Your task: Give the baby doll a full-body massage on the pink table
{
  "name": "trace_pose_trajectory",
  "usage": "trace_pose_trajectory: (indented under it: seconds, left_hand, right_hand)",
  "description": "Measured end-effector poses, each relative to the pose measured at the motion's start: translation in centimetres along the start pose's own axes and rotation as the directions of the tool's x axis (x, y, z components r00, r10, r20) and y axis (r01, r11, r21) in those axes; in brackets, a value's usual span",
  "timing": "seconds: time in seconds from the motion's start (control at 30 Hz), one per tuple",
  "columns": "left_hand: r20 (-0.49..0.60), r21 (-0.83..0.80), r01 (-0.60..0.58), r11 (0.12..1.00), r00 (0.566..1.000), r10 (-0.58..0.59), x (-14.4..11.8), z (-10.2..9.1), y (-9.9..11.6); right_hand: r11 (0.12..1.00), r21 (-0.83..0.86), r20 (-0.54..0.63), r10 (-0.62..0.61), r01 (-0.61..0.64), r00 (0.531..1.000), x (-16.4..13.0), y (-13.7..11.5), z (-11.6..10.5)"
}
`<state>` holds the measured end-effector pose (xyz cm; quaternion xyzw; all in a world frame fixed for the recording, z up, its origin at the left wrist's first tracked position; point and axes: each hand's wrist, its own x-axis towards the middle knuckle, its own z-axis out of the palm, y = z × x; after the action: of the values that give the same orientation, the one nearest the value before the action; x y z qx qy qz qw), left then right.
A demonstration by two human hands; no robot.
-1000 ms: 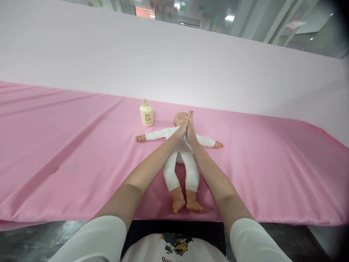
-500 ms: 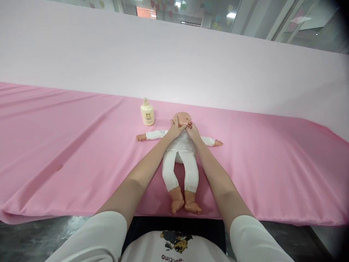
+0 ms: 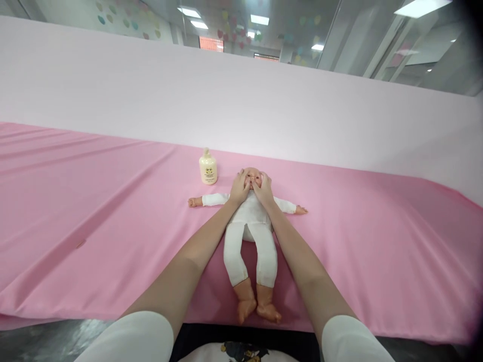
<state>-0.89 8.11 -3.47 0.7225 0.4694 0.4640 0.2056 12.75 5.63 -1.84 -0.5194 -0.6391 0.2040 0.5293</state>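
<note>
Near the opaque bottle (image 3: 208,169), left fingers (image 3: 239,180) and right fingers (image 3: 266,182), half-spread, cup the doll's head (image 3: 252,172)

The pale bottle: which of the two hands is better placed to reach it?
Probably the left hand: it is nearer the upright bottle. From there, the right hand lies beyond the doll's head.

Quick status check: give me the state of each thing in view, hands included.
Doll: lying on its back, arms spread
Left hand: cupped against the doll's head, thumb on its face
Right hand: same, opposite side
Bottle: standing upright
Pink cloth: spread out, creased
Ceiling lights: on
</note>
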Motion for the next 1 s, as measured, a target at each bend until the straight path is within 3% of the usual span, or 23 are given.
trace_pose_trajectory:
  seconds: [0.07, 0.2, 0.33, 0.5, 0.8, 1.0]
  left_hand:
    - [-0.006, 0.008, -0.080, 0.997, 0.997, 0.080, 0.5, 0.0, -0.7]
    - [-0.098, -0.102, -0.162, 0.981, 0.983, 0.153, 1.1, 0.3, -2.3]
    - [-0.166, -0.205, -0.170, 0.964, 0.977, 0.137, 1.1, 0.7, -3.3]
    - [-0.186, -0.207, -0.183, 0.961, 0.972, 0.145, 0.8, 0.9, -3.1]
    - [-0.196, -0.188, -0.095, 0.977, 0.979, 0.058, 0.9, 0.6, -3.0]
    - [-0.179, -0.230, -0.120, 0.966, 0.981, 0.079, 1.0, 0.6, -3.2]
  right_hand:
    - [0.997, -0.002, 0.076, -0.074, 0.074, 0.994, 0.3, 0.1, 0.3]
    - [0.999, -0.035, 0.202, -0.031, 0.039, 0.979, 0.1, 0.6, 0.6]
    - [0.999, -0.041, 0.181, 0.011, -0.003, 0.983, -0.2, 0.7, 0.7]
    - [0.997, -0.003, 0.138, 0.072, -0.072, 0.988, -0.4, 0.6, 0.6]
    - [0.998, 0.063, 0.185, -0.022, 0.011, 0.983, 0.1, 1.6, 0.6]
    - [0.982, 0.045, 0.149, 0.174, -0.182, 0.973, 0.2, 1.5, 0.4]
